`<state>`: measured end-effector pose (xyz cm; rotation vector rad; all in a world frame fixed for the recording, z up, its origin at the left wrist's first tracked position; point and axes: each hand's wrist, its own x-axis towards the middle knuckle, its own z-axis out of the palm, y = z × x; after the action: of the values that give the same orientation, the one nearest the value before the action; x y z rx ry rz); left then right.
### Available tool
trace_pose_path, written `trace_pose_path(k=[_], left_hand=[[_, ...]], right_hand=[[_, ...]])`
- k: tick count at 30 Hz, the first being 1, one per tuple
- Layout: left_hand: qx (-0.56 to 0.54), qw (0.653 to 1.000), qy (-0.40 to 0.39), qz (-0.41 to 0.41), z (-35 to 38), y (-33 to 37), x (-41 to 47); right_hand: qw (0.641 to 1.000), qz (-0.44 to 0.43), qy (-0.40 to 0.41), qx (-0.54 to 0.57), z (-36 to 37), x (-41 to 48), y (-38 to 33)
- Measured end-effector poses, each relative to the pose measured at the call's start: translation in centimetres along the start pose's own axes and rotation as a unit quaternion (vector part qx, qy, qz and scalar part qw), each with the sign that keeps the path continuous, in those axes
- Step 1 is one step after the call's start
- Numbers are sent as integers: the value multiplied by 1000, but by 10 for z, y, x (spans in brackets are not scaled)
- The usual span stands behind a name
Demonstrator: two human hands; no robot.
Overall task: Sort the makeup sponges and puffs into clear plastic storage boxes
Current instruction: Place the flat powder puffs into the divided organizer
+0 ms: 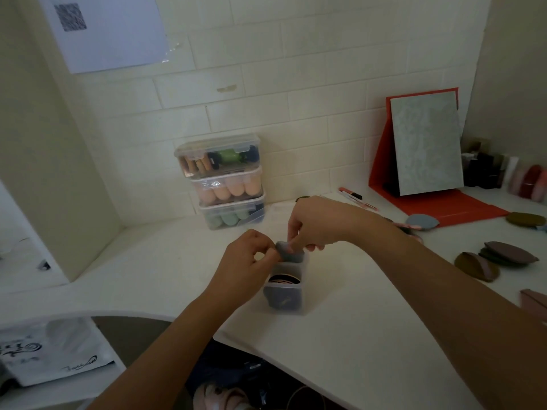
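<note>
A small clear plastic box (284,295) stands open on the white counter, with several flat puffs packed upright inside. A grey puff (289,254) sits at the box's far rim. My left hand (247,255) pinches its left edge. My right hand (313,223) reaches over from the right and pinches the same puff from above. Loose puffs in brown and mauve (500,255) lie on the counter to the right, and a grey-blue one (421,221) lies near the red stand.
Three closed clear boxes (228,184) of sponges are stacked against the tiled wall. A mirror on a red stand (426,149) stands at the back right, with pens (353,196) beside it and cosmetics (503,173) in the corner. The counter edge (236,347) curves near me.
</note>
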<state>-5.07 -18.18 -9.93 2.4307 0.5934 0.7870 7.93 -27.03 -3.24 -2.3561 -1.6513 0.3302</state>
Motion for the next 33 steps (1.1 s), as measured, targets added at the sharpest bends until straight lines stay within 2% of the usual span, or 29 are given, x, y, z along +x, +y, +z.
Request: trace_pose_path(k=[3, 10, 12, 14, 17, 19, 21, 25, 30, 33], left_hand=[[-2, 1000, 1, 5, 0, 2, -1], [-16, 1000, -10, 6, 0, 3, -1], [-18, 1000, -17, -3, 0, 2, 0], [-21, 1000, -21, -6, 0, 2, -1], [-33, 999, -26, -8, 1, 2, -1], [-35, 999, -34, -7, 1, 2, -1], [-40, 998, -41, -4, 1, 3, -1], [-62, 996, -56, 8, -1, 4, -2], [-67, 995, -73, 7, -3, 6, -2], [-66, 995, -72, 3, -2, 6, -2]], right_hand=[[999, 2, 16, -36, 0, -2, 0], [993, -31, -7, -114, 17, 3, -8], [994, -43, -39, -90, 13, 2, -4], [998, -46, -38, -20, 2, 0, 3], [994, -11, 81, 79, -10, 3, 26], [985, 37, 164, 48, -12, 11, 50], [976, 101, 190, -20, -7, 17, 75], [974, 173, 108, -102, 1, 17, 105], [983, 156, 49, -85, 10, 11, 114], [983, 154, 60, -81, 17, 14, 119]])
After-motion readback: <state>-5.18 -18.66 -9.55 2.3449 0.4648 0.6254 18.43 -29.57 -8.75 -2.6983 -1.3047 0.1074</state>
